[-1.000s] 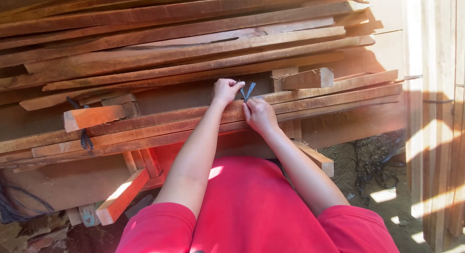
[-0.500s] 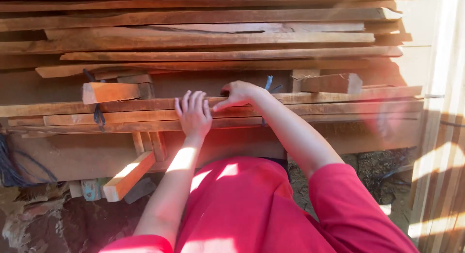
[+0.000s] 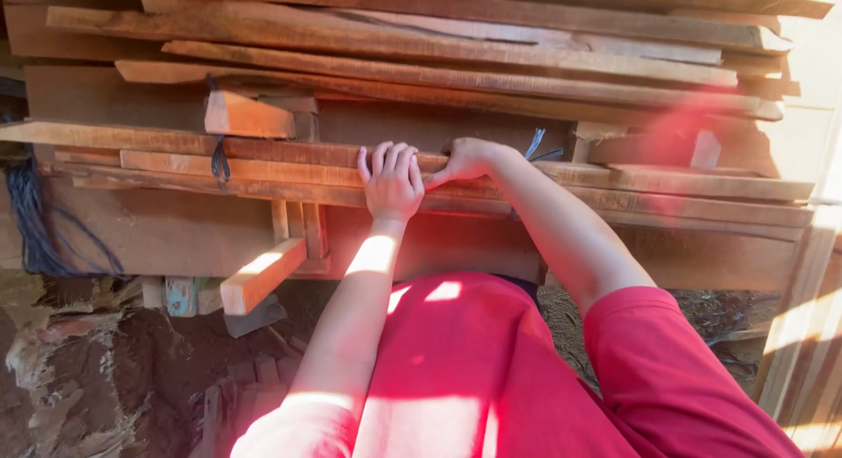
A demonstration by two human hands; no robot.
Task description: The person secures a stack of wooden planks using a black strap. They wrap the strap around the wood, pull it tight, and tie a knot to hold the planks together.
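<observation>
Right now both hands are resting on a long reddish-brown plank point(image 3: 263, 170) that is lying flat in a bundle of similar boards, partway down the stack of timber point(image 3: 456, 54). Its long axis is running left to right across the view, dipping slightly toward the right, and one long narrow edge is facing the person. The wood is looking rough-sawn, with an orange tint where sunlight is falling on it.

The left hand point(image 3: 391, 179) is lying palm down on that front edge, fingers point(image 3: 386, 158) spread and curling loosely over the top, so it is pressing on the plank rather than clasping it. The right hand point(image 3: 465, 159) is sitting just beside it, knuckles up, fingertips hooked over the same edge; whether it is truly gripping the board I cannot tell.

Just right of the right hand, a short piece of blue strap point(image 3: 533, 144) is sticking up from between the boards. Another dark strap point(image 3: 218, 160) is hanging over the bundle well to the left, beneath a short wooden block point(image 3: 248, 116). Below the bundle a pale offcut point(image 3: 261, 275) is jutting out at a slant. Closest to the camera, red clothing point(image 3: 474, 370) is filling the lower view.
</observation>
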